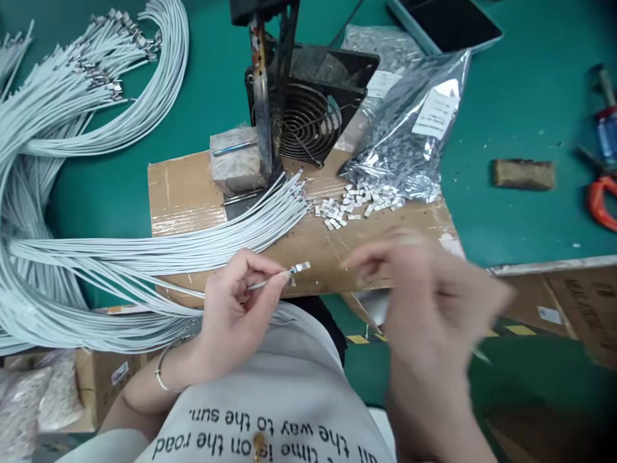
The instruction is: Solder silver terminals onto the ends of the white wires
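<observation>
Between thumb and fingers, my left hand (pixel 245 308) pinches a white cable close to its end. A small metal-and-white connector (pixel 301 266) sits at that cable's tip. My right hand (pixel 424 283) is smeared by motion above the cardboard's right part, apart from the connector; whether it holds anything does not show. Just beyond my left hand, a bundle of white cables (pixel 231 241) lies with its ends fanned over the cardboard sheet (pixel 180 193). A loose pile of small white connectors (pixel 357 202) spreads beside those ends.
A black fan (pixel 313 122) and a metal stand (pixel 263 96) rise behind the cardboard, next to a wrapped block (pixel 236 161). A plastic bag of parts (pixel 405 135) leans at the right. Farther right are a brown block (pixel 523 174) and red-handled pliers (pixel 600 199). Coiled cables (pixel 168 83) lie left.
</observation>
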`<state>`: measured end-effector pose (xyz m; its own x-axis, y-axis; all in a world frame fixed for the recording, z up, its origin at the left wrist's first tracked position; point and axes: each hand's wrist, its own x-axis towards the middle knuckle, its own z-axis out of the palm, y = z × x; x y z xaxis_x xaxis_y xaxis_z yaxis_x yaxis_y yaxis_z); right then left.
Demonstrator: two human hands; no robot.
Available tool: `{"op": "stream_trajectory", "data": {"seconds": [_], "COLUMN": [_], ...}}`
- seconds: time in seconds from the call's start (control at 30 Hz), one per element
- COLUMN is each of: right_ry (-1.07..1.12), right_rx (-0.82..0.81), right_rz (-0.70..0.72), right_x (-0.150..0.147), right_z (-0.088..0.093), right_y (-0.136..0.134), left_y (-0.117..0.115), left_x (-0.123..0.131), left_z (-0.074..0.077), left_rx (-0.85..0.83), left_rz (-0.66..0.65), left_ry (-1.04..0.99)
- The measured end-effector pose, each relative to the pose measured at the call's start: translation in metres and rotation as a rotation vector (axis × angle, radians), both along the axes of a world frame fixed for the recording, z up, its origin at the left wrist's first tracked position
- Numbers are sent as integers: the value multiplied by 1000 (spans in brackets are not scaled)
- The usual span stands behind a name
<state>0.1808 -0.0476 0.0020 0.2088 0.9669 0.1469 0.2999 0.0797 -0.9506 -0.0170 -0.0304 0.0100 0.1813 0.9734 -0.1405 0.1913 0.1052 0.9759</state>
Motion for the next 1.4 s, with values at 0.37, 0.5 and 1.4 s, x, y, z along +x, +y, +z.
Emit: {"op": "stream_trajectory", "data": {"seconds": [0.37, 0.5, 1.4], "right_ry": [84, 84, 198], "right_rx": [138, 188, 87], "right_rz": [148, 120, 78], "right_x": [-28, -31, -35], "right_z": [-18, -20, -20], "right_y": [-2, -1, 2], "left_y": [-18, -16, -7], "left_x": [-4, -2, -2], "left_z": [2, 7, 9], "left_rx": [109, 29, -67], "left_rz": [10, 2, -5], "left_ry": [40, 10, -32]}}
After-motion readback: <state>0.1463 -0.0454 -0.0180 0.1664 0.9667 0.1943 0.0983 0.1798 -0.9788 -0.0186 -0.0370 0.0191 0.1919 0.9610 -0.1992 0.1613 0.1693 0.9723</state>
